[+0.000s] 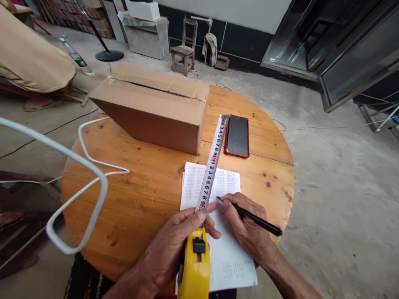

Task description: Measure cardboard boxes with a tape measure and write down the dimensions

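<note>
My left hand (183, 230) is closed around a yellow tape measure (195, 265), thumb pressed on the blade near the 20 mark. The pulled-out blade (213, 166) slants away over the paper, and its hooked end lies by the corner of a phone. In my right hand (249, 222) is a black pen (258, 220), its tip at the paper beside the blade. Under both hands lie sheets of paper (229, 249) with rows of handwritten figures. The black-screened phone (237, 137) in a red case rests just beyond the paper.
A closed cardboard box (162, 120) stands at the back left of the round wooden table (268, 182). A white cable (102, 182) loops in from the left. Farther off are a small wooden chair (183, 50), a plastic bottle (76, 56) and a cloth-covered seat (34, 50).
</note>
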### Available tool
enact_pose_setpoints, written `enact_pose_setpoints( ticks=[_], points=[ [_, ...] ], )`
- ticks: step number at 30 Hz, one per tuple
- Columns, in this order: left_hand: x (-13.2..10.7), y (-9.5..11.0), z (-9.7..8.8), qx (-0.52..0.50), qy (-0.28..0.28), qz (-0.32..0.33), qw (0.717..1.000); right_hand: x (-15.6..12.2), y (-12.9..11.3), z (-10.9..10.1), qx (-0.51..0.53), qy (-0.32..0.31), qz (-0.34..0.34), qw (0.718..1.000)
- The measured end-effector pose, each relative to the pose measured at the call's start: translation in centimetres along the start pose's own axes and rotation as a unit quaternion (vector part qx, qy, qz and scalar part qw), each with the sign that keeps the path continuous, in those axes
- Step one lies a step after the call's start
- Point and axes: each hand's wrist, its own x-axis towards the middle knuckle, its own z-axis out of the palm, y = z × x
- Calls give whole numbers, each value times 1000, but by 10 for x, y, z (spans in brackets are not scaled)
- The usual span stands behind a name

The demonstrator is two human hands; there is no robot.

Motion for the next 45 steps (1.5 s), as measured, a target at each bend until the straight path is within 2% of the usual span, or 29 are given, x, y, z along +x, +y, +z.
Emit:
enact_pose_setpoints(
  ticks=[8, 19, 31, 45],
  points=[
    [2, 1, -1, 7, -9, -3, 1000, 1, -3, -2, -7, -16, -1, 1000],
    [-2, 4, 1, 11, -9, 6, 1000, -2, 0, -4, 0, 16, 19, 1000],
    [-1, 4, 2, 15, -2, 13, 1000, -1, -2, -3, 7, 11, 27, 1000],
    [-2, 2, -1, 5, -21, 17, 1000, -2, -2, -2, 1, 0, 10, 1000]
  ],
)
